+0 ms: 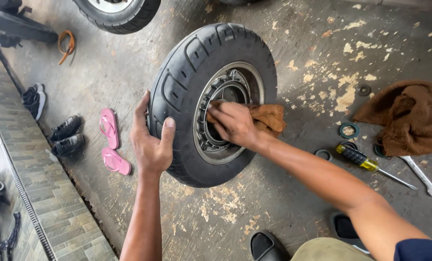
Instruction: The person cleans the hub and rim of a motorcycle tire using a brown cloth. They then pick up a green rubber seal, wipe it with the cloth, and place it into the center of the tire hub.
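A small scooter wheel (211, 104) stands upright on its tread in the middle of the scene, its open hub face turned toward the right and slightly toward the near side, so its axle line runs roughly left to right, level with the floor. The left hand (151, 141) grips the black tyre at its near-left shoulder — fingers curled over the tread, thumb pressed on the sidewall. The right hand (233, 123) is inside the silver rim (255, 79), fingers bunched together and pressing a brown rag (270, 117) against the hub; the rag's loose end hangs out to the right.

No container holds anything here — the small parts lie loose. On the right, a larger brown towel (409, 116) sits crumpled on the floor, with a greenish ring seal (349, 130) just left of it, a yellow-and-black screwdriver (370, 165) nearer, and a wrench (422, 175) beside that.

The floor (293, 203) is worn grey concrete with flaking pale paint patches. To the left lie pink sandals (112, 140) and dark shoes (67, 135), next to a tiled strip along the left edge. Another tyre (119, 14) shows at the far edge.
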